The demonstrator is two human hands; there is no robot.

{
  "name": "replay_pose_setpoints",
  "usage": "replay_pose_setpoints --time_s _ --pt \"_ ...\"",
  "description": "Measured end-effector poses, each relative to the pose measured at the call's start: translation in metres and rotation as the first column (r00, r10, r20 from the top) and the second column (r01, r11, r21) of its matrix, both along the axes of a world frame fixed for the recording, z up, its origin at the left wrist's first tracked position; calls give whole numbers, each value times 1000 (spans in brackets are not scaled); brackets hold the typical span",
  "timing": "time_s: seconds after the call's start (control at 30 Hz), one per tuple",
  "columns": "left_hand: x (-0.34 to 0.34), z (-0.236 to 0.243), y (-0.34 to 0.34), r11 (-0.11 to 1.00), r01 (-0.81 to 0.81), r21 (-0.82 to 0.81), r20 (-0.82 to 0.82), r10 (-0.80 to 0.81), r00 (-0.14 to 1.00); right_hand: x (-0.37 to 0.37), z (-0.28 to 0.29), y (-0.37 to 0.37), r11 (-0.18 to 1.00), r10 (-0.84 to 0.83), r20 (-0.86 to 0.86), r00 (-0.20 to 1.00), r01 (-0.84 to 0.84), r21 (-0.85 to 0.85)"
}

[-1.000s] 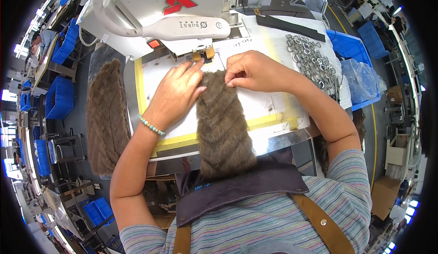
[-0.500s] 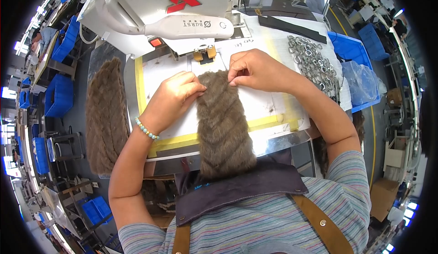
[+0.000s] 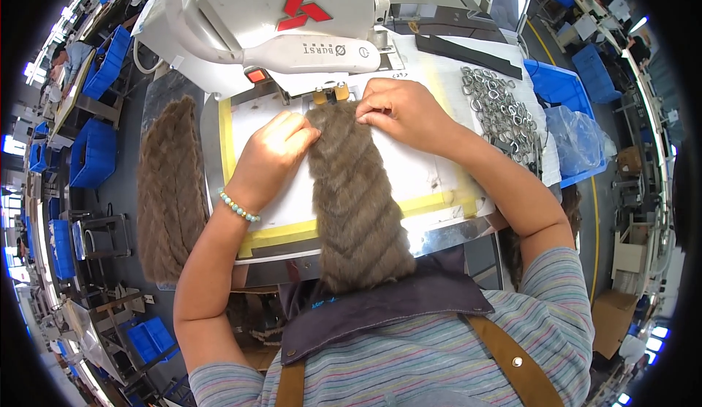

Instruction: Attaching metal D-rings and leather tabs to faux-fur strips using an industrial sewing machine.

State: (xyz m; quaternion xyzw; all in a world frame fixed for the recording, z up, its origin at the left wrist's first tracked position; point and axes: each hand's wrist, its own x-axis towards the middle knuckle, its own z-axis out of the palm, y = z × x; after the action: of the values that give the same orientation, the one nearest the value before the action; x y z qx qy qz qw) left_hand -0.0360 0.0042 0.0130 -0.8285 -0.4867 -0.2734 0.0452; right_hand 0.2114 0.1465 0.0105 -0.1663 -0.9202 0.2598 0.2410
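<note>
A long brown fur strip [image 3: 358, 202] lies across the sewing table's near edge, its lower end against my apron. My left hand [image 3: 278, 147] pinches the strip's far left corner. At the far right corner my right hand [image 3: 401, 114] grips it between thumb and fingers. The strip's far end reaches the brass-coloured presser foot [image 3: 331, 95] of a white sewing machine [image 3: 256, 12]; whether it lies beneath the foot I cannot tell. The white work surface [image 3: 281, 206] under the strip is bordered with yellow tape.
Another brown fur piece [image 3: 173, 195] hangs at the table's left side. Many metal rings [image 3: 501, 107] lie on the right, near a black strip [image 3: 468, 56]. Beyond them stands a blue bin [image 3: 559, 81] with a clear plastic bag [image 3: 578, 140]. A lamp [image 3: 322, 54] is fixed on the machine.
Both hands have moved the fur strip a little away from me and slightly left, bringing its far end up to the presser foot. Both pinches are kept.
</note>
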Motion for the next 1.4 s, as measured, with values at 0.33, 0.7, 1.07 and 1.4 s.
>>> replay_pose_setpoints --time_s 0.33,0.7,1.07,1.4 --pt "1 -5 7 997 -66 38 9 66 998 -6 -7 7 994 -96 -43 994 98 40" --pt "3 -10 8 989 -96 110 -41 102 994 -9 -12 5 990 -139 -96 986 138 -13" --pt "5 -13 8 979 -140 151 -142 161 977 -10 -17 7 964 -99 -82 992 116 241" --pt "2 -24 12 978 -151 142 -129 169 977 -7 -19 7 922 -30 -95 995 64 383"
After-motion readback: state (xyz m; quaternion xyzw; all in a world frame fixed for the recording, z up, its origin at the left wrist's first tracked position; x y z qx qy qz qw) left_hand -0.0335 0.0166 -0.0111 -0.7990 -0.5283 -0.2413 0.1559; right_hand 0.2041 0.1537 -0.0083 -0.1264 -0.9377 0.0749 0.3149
